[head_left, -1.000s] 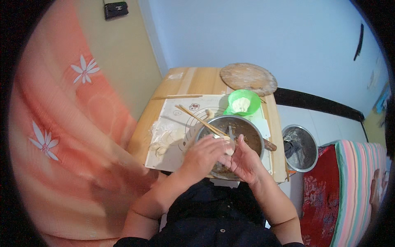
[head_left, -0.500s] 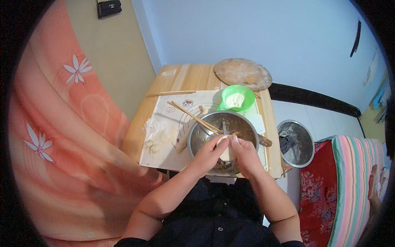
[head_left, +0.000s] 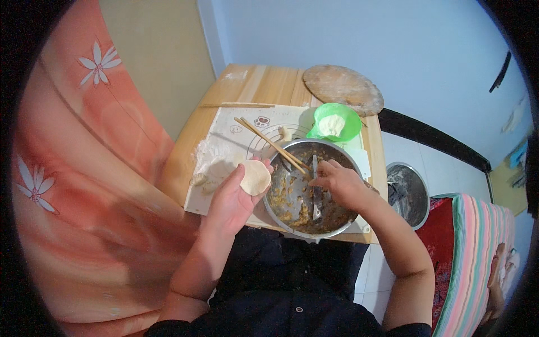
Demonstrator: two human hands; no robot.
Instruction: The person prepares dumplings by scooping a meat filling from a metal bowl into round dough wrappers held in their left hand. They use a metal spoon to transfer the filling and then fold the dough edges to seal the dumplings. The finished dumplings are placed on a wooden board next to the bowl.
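Note:
A round, flat dough wrapper [head_left: 255, 178] rests on the palm and fingers of my left hand [head_left: 227, 203], just left of a large steel bowl [head_left: 347, 230]. Over the bowl, my right hand [head_left: 342, 183] has its fingers closed on the handle of a long metal utensil [head_left: 318, 206]; I cannot make out if it is a spoon or a spatula. Brownish minced filling [head_left: 281, 197] is smeared thinly inside the bowl. A pair of wooden chopsticks [head_left: 269, 140] leans over the bowl's far left rim, tips inside.
The bowl stands on a floured white mat [head_left: 224, 121] on a wooden table [head_left: 247, 84]. Beyond are a green bowl of flour [head_left: 343, 132] and a round wooden board [head_left: 343, 90]. Right of the table is another metal bowl [head_left: 412, 196]; an orange curtain [head_left: 112, 185] hangs at left.
My hands, together over the bowl before, have parted. The left moved left with the dough wrapper lying flat on it; the right let go of the wrapper and took the metal utensil.

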